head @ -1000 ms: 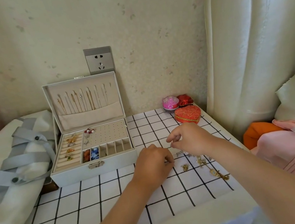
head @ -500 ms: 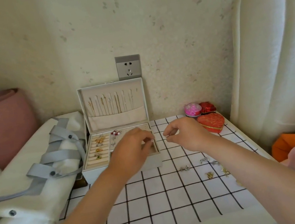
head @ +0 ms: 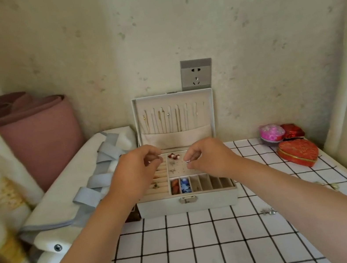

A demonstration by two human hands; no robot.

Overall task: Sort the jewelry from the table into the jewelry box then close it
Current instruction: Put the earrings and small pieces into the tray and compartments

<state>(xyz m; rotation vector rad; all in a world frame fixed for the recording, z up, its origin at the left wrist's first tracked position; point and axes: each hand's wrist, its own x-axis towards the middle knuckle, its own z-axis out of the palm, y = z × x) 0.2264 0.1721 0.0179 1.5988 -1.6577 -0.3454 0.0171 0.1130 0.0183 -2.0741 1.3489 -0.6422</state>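
The white jewelry box (head: 188, 204) stands open at the table's back edge, its lid upright with necklaces hanging inside. My right hand (head: 209, 157) hovers over the earring panel, pinching a small silver earring (head: 188, 161) between thumb and forefinger. My left hand (head: 135, 172) is over the ring rolls on the box's left side, fingers pinched together on something tiny that I cannot make out. Loose jewelry (head: 267, 211) lies on the checked tablecloth at the right, with another small piece (head: 334, 185) near the right edge.
A red heart-shaped box (head: 298, 154), a pink round box (head: 271, 133) and a red box (head: 293, 131) sit at the back right. A white bag with grey straps (head: 80, 189) lies left of the jewelry box. A wall socket (head: 196, 74) is behind the lid.
Both hands have moved from the loose jewelry on the table to above the open box. The camera has turned left, so the box now sits in the centre.
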